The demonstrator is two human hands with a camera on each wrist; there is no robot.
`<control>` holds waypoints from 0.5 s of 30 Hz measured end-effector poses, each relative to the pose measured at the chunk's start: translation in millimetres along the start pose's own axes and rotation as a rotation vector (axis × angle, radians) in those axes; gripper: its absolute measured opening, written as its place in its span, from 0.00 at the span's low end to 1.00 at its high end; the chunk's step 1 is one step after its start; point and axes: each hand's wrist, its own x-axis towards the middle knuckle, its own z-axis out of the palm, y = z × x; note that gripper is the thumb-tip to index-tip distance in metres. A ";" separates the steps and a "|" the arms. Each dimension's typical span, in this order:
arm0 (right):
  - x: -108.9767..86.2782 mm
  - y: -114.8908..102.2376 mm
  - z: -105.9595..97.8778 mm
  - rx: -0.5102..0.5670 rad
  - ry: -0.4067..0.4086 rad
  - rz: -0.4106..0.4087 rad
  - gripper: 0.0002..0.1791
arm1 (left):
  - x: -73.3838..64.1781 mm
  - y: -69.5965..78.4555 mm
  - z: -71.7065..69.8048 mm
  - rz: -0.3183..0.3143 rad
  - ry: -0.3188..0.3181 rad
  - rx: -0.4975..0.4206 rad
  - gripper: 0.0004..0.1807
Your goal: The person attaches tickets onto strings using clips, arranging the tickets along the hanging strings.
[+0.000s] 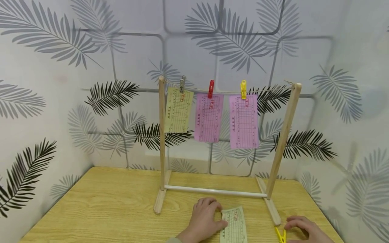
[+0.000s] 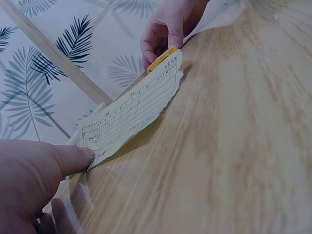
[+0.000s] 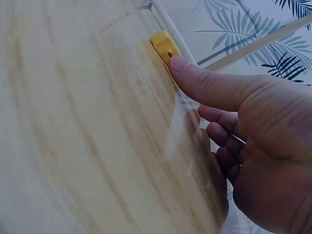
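A pale green printed slip of paper (image 1: 234, 225) lies low in the head view, its edge lifted and curved in the left wrist view. My left hand (image 1: 204, 219) pinches it by the left edge, with the thumb on top of the paper. To the right is a yellow clothespin (image 1: 281, 236) on the table. My right hand (image 1: 308, 230) has its thumb and fingertips at the clothespin, and in the right wrist view the thumb (image 3: 209, 85) presses against its end. The other fingers of that hand curl below, partly hidden.
Behind the hands stands a wooden frame (image 1: 282, 141) with a string across its top. From it hang a yellow-green slip (image 1: 178, 111) and two pink slips (image 1: 209, 118), held by grey, red and yellow clothespins. A white bar (image 1: 212, 191) joins the feet on the wooden table (image 1: 100, 209).
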 end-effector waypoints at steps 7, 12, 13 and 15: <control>-0.4 -0.6 -2.5 0.054 -0.044 0.007 0.17 | 1.1 -1.1 0.4 0.012 -0.011 0.039 0.29; -1.2 10.4 -0.9 0.131 -0.063 -0.002 0.14 | 1.3 -3.1 0.9 0.024 -0.018 0.029 0.24; -1.5 13.0 -0.4 0.152 -0.067 0.006 0.13 | 1.4 -3.5 1.1 0.021 -0.022 0.021 0.23; -1.8 15.2 0.3 0.184 -0.076 0.017 0.10 | 1.0 -2.7 -0.1 0.006 -0.033 -0.002 0.21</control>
